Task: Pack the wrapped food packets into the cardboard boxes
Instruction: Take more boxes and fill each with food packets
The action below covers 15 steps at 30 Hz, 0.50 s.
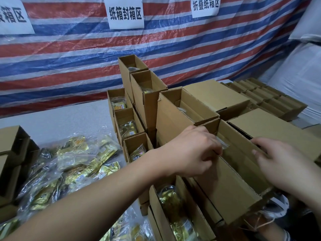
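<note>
Over the open box (231,181), left hand (189,150) pinches a clear packet (223,145), right hand (278,162) grips the box's far wall.

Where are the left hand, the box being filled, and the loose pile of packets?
left hand (189,150), head view, back of the hand.
box being filled (227,193), head view, near side wall.
pile of packets (69,164), head view, middle of the heap.
</note>
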Available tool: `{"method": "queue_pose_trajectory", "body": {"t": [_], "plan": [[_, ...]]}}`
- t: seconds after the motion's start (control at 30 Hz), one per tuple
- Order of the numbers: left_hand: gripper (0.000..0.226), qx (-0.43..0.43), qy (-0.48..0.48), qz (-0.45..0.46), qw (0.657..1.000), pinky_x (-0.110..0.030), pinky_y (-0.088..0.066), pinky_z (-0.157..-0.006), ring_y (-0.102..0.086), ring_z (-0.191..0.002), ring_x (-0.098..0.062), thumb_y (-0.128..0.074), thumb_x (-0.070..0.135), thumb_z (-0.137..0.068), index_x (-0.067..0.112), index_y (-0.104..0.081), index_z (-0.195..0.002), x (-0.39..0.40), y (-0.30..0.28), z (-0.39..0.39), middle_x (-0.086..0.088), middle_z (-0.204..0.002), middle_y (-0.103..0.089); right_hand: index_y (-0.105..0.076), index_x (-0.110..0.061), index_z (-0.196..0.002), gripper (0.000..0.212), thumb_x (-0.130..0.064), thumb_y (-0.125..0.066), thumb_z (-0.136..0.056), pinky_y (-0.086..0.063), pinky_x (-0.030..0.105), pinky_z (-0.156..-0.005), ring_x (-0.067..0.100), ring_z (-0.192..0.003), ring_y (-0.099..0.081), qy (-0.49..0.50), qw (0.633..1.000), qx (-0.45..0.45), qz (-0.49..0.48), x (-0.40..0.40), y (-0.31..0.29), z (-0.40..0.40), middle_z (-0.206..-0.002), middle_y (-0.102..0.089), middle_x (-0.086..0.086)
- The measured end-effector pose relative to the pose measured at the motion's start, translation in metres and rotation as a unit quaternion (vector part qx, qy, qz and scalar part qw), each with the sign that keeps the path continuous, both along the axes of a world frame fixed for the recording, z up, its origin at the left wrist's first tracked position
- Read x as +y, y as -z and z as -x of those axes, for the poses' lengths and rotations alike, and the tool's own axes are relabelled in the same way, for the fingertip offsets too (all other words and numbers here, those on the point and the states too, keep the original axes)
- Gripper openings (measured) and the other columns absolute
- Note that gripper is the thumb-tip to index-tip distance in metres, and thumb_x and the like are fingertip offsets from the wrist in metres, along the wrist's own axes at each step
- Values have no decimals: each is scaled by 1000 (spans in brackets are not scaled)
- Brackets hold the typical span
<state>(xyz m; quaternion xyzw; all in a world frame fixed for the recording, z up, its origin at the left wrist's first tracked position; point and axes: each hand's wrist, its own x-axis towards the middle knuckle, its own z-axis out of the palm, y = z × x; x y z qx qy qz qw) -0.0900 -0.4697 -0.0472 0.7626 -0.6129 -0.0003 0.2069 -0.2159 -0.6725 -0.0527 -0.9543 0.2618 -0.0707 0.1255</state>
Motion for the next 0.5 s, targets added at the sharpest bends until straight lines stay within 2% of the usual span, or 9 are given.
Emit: {"method": "queue_pose_trajectory", "body": {"t": [0.1,0.23,0.37,0.5], "plan": [[28,-9,-1,5,1000,-33,-36,-91,-48,-106,-12,-61,20,-88,23,-70,-114,0,-1,1,9,-113,-65,-61,-18,-132,34,-18,-57,-98,-41,35,-82,30,-113,-59,2,1000,-5,2,-1,0,1,-123,-66,9],[29,-10,3,13,1000,-34,-37,-93,-49,-107,-12,-61,19,-87,22,-70,-114,-1,-4,1,9,-113,-65,-60,-20,-132,34,-19,-56,-98,-38,31,-77,19,-96,-53,1,1000,-11,-8,-4,0,1,-119,-67,7],[28,1,-1,8,1000,-34,-37,-94,-47,-107,-10,-61,21,-89,24,-69,-116,1,1,-1,10,-114,-64,-60,-20,-132,33,-20,-55,-99,-37,30,-78,26,-109,-59,-3,1000,-5,-9,0,2,1,-120,-66,7],[28,17,-5,18,1000,-31,-36,-95,-47,-106,-10,-62,21,-88,23,-69,-115,1,5,0,9,-112,-64,-59,-21,-134,35,-22,-55,-99,-40,32,-80,25,-110,-59,-1,1000,3,-14,1,3,0,-121,-66,6]]}}
